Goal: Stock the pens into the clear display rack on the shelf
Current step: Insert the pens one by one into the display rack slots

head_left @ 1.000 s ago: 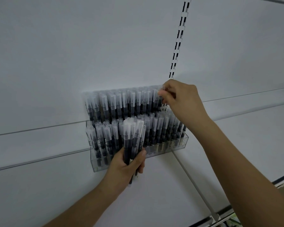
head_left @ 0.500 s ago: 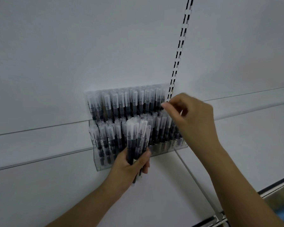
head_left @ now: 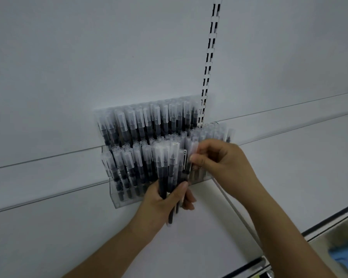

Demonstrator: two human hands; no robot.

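Right hand (head_left: 219, 159), fingers pinching the cap of one pen at the bundle's (head_left: 169, 173) right edge, lies just right of the upright bundle gripped by the left hand (head_left: 169, 201) before the nearly full rack (head_left: 117, 197), long axes vertical.

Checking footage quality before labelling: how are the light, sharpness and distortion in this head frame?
Head view: dim, flat, bluish light with no glare; soft overall, pens in the clear rack smear together; right hand slightly blurred; shelf edges bow from the wide lens.
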